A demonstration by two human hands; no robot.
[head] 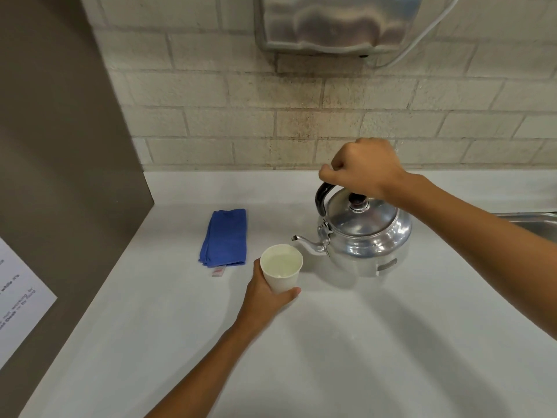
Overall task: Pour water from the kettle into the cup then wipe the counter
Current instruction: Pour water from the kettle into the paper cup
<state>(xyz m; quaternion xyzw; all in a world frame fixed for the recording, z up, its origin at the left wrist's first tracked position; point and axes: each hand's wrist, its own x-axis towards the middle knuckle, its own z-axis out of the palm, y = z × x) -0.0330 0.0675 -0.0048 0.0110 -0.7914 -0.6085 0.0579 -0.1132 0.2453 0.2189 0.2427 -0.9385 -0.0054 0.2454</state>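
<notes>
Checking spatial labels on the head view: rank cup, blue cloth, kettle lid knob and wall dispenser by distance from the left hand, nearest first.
1. Cup: held in the left hand.
2. Blue cloth: folded on the counter, just left of the cup.
3. Kettle lid knob: to the right, under the right hand.
4. Wall dispenser: high on the brick wall.

Left hand [265, 292]: forearm extended forward from lower centre, fingers curled, thumb [291, 294] pressed across the near side of the grasp. Right hand [361, 170]: forearm entering from the right, wrist bent downward, fingers clenched in a fist, knuckles uppermost.
</notes>
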